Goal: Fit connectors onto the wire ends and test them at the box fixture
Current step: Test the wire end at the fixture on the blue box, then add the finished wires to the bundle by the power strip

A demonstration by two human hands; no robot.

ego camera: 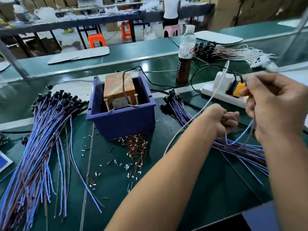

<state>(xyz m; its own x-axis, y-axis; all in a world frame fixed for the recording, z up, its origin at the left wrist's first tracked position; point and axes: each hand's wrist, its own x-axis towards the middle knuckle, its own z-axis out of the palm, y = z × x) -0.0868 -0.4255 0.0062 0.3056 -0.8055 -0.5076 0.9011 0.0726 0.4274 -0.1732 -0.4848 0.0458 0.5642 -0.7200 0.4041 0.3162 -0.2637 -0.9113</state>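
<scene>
A blue plastic box fixture [123, 120] stands mid-table with an orange-brown block and two upright screws [106, 105] inside. Small copper connectors [135, 145] lie heaped in front of it. My left hand [228, 120] is curled around a blue and brown wire pair [240, 139] that loops up to my right hand [273, 104], which pinches the other part of it. Both hands hover above the right-hand bundle of blue and brown wires [246, 150]. A much larger bundle [43, 142] with black end caps lies at the left.
A white power strip [221, 95] with plugs and a white cable lies behind my hands. A bottle of dark liquid [185, 57] stands beyond the box. More wires [225, 52] lie at the back right. Loose connectors and wire scraps dot the green mat [183, 197].
</scene>
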